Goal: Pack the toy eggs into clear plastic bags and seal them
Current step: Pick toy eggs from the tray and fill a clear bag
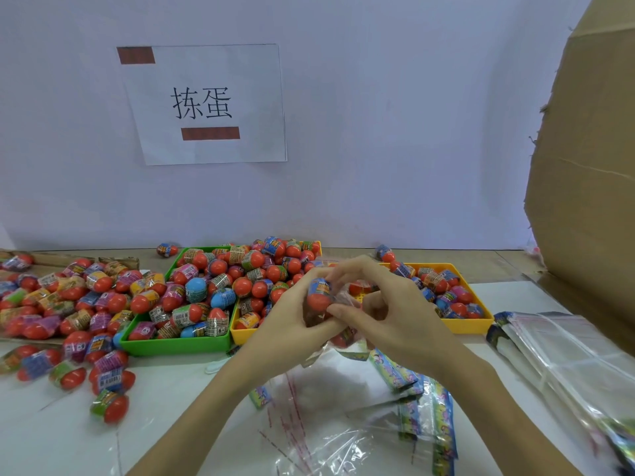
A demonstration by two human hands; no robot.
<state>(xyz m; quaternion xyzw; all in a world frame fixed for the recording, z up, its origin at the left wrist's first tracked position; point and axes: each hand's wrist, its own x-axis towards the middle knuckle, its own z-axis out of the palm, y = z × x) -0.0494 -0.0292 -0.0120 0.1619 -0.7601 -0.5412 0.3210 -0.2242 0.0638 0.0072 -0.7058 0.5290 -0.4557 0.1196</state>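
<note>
We hold an egg (319,297) above the worktop (171,400), in front of the yellow tray (470,326). Our left hand (292,324) has its fingers curled round the egg and, it seems, the top of a clear bag (343,341) that hangs below. Our right hand (388,304) pinches the bag's film beside the egg, fingers together. To do this step well, we judge that we should keep the mouth of the bag spread, ease the egg fully down past the adhesive strip, then fold the flap flat so it seals without creases. Spare bags (326,424) lie beneath our wrists.
</note>
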